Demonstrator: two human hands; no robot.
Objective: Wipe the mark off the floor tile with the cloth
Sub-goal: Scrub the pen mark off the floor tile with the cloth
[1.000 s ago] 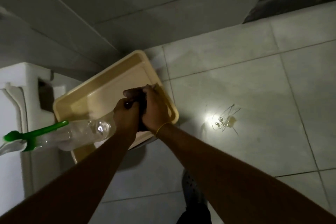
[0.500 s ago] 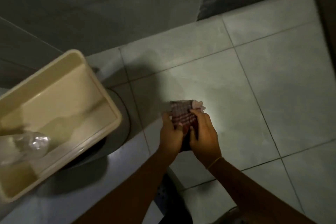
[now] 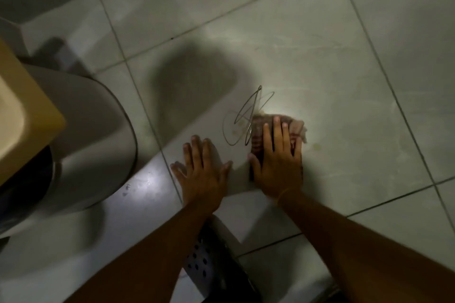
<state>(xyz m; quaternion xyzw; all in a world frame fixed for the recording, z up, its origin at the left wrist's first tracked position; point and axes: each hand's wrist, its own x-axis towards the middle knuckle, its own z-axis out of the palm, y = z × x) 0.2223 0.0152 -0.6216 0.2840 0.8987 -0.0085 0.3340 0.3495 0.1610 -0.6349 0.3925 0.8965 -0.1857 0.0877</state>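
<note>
Right hand flat on the cloth at the scribbled mark, centre of the frame.

The right hand (image 3: 277, 160) presses palm-down, fingers spread, on a bunched reddish checked cloth (image 3: 296, 128) that shows beyond its fingertips. The thin looping mark (image 3: 246, 118) lies just left of the cloth, touching its edge, on the pale floor tile (image 3: 332, 106). The left hand (image 3: 200, 172) rests flat and splayed on the tile lower left of the mark, holding nothing. A beige tub (image 3: 22, 115) sits at the left edge.
</note>
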